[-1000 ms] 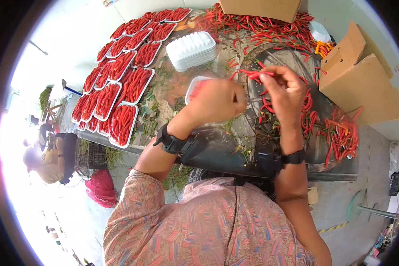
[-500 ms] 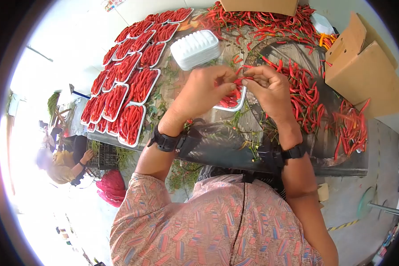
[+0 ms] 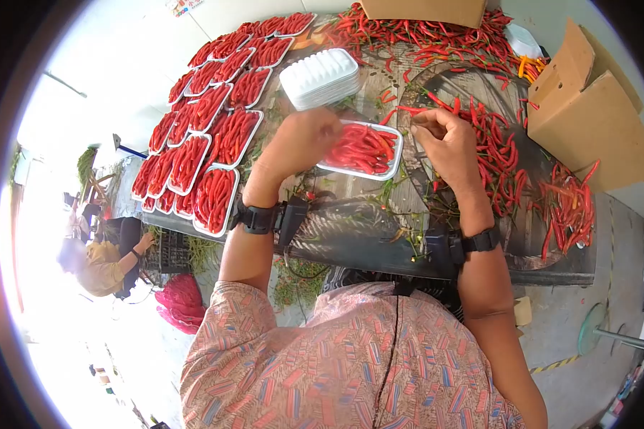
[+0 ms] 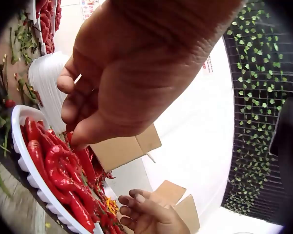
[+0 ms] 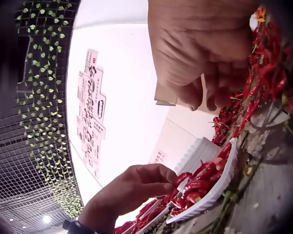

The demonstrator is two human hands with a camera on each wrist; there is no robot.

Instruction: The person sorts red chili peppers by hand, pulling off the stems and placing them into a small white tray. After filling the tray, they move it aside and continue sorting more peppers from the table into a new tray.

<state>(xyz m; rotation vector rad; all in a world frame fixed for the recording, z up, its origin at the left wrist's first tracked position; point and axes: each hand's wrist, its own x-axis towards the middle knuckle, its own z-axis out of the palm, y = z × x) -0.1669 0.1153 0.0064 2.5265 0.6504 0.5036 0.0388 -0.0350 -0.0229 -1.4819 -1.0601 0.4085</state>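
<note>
A white foam tray [image 3: 399, 159] filled with red chili peppers [image 3: 361, 146] sits on the table in front of the person. At its left end is the left hand [image 3: 300, 139]. In the right wrist view, the left thumb and fingers pinch a red chili pepper [image 5: 182, 177] over the tray. Right of the tray hovers the right hand [image 3: 447, 146], fingers loosely bent. The right wrist view shows nothing between its thumb and fingers [image 5: 217, 100]. Loose chili peppers [image 3: 483, 157] lie spread beside and beyond this hand.
Rows of filled trays [image 3: 214, 201] cover the table's left side. A stack of white trays [image 3: 320, 77] stands behind the working tray. A chili heap [image 3: 422, 34] lies at the back, a cardboard box [image 3: 587, 118] at right. Another person [image 3: 100, 264] is at far left.
Both hands came together over the tray with a chili pepper, then parted. The left moved back to the tray's left end, the right to its right side, uncovering the tray.
</note>
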